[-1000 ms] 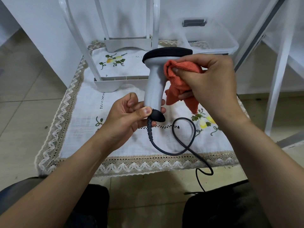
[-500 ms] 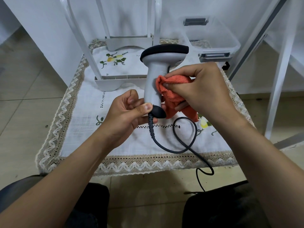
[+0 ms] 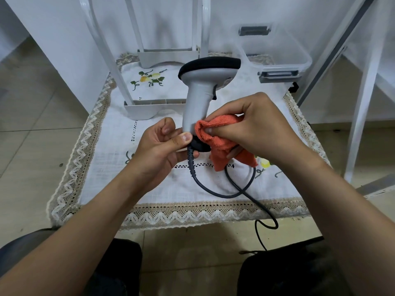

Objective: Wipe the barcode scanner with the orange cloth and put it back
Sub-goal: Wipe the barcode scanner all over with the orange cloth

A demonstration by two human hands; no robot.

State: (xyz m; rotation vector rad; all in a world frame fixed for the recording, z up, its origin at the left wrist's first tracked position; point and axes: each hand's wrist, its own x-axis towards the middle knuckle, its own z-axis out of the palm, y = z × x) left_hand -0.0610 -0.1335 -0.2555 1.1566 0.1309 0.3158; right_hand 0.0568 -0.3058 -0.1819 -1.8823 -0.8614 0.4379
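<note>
The left hand (image 3: 159,150) pinches the upright barcode scanner (image 3: 199,97) at its base above the counter's (image 3: 102,133) middle, fingers closed; the right hand (image 3: 259,124) clasps the orange cloth (image 3: 218,135) against the lower handle.

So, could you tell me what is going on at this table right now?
A person is cleaning a barcode scanner. The left hand pinches the base of its handle, holding it upright above the embroidered tablecloth. The right hand presses an orange cloth against the lower part of the handle. The scanner's dark cable loops over the tablecloth and off the front edge. The scanner is not yet put back.
</note>
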